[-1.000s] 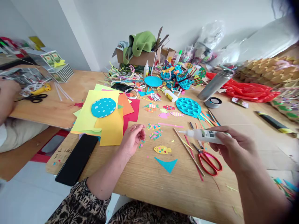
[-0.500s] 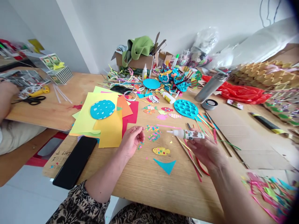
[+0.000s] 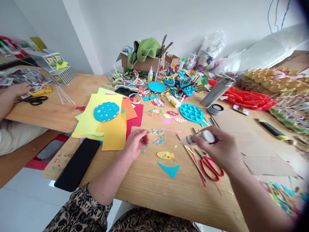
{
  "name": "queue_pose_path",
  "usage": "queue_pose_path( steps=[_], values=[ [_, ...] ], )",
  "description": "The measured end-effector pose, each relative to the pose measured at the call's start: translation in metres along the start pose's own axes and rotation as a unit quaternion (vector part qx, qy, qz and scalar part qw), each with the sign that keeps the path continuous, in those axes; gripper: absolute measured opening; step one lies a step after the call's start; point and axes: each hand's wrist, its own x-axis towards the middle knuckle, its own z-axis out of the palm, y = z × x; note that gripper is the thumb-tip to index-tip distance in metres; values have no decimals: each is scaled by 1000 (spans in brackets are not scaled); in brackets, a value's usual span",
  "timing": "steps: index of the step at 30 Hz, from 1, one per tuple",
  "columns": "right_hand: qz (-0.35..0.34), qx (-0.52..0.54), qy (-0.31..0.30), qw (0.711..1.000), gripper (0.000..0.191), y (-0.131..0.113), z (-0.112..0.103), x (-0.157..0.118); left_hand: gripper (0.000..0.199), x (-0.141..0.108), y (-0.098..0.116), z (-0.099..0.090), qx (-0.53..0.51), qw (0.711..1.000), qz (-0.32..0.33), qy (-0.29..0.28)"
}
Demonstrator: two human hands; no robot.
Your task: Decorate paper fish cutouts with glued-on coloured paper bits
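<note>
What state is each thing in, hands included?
Left hand: fingers curled, contents unclear
Right hand: gripping held glue bottle
Held glue bottle: tilted, above the table
Rear glue bottle: upright
Yellow-labelled glue bottle: on its side
Red-handled scissors: lying down, blade opening unclear
Smartphone: flat, screen dark
Yellow paper fish: flat, dotted

The right hand (image 3: 217, 145) holds a glue bottle (image 3: 200, 138) above the table (image 3: 149, 183), near the red scissors (image 3: 211, 167). The left hand (image 3: 137, 145), fingers curled, is beside the paper bits (image 3: 158, 137). A spotted yellow paper fish (image 3: 165, 155) lies just above a blue paper scrap (image 3: 169, 169) in the view.
</note>
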Motion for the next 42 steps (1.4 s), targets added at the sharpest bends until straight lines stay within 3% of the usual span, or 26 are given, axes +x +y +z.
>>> queue_pose_path(
  steps=[3, 10, 13, 16, 19, 24, 29, 31, 36, 42],
  values=[
    [-14, 3, -10, 1000, 25, -14, 2, -1, 31, 0, -1, 0, 28, 999, 14, -3],
    [-119, -3, 117, 986, 8, -43, -10, -5, 12, -14, -5, 10, 165, 981, 81, -66],
    [-106, -8, 118, 987, 9, -42, -10, -3, 8, -20, -12, 11, 232, 959, 118, -110],
    [-65, -7, 94, 993, 14, -38, -10, -4, 13, -20, -18, 9, 330, 910, 184, -172],
    [-79, -2, 156, 985, 12, -40, -14, -9, 14, -20, -19, 7, 382, 877, 204, -207],
    [-157, -8, 201, 967, 8, -32, -13, -19, 13, -19, -18, 6, 469, 823, 253, -196],
    [-176, -5, 240, 955, 8, -18, -14, -21, 17, -17, -20, 3, 585, 708, 339, -203],
    [-190, -13, 231, 954, 8, -17, -17, -22, 16, -15, -22, 1, 600, 687, 357, -200],
    [-186, -26, 168, 968, 10, -18, -19, -27, 15, -12, -27, -1, 585, 691, 384, -184],
    [-121, 3, 175, 977, 11, -16, -20, -40, 23, -13, -26, 0, 573, 687, 400, -199]
  ],
)
